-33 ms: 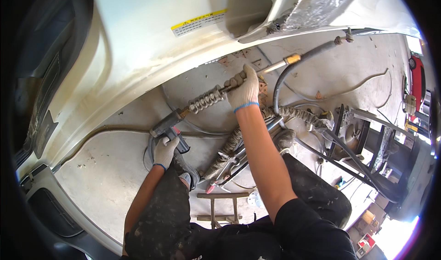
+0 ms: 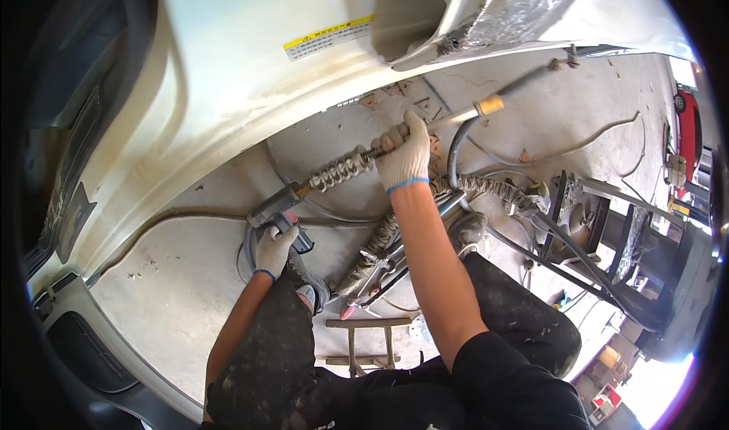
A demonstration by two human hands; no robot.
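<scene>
A long pistol-grip tool (image 2: pixel 275 205) lies slantwise before me, below the pale car body. At its lower left end my left hand (image 2: pixel 275 249), in a white knit glove, is closed around the handle. A thick coil spring (image 2: pixel 339 169) surrounds the shaft ahead of the grey tool body. Beyond the spring my right hand (image 2: pixel 408 150), in a white glove with a blue cuff edge, wraps round the shaft. The shaft continues past it to a yellow collar (image 2: pixel 490 105). The right fingers are partly hidden.
A pale car body (image 2: pixel 228 73) with a yellow-topped label arches above. A dark hose (image 2: pixel 456 149), a cloth-wrapped hose (image 2: pixel 380 236) and metal bars lie on the concrete floor. A small wooden stool (image 2: pixel 368 324) stands near my legs; a metal frame (image 2: pixel 585 240) is at right.
The tool's far end, with the yellow collar, has shifted slightly right and down. My right hand still grips the shaft; my left hand has barely moved.
</scene>
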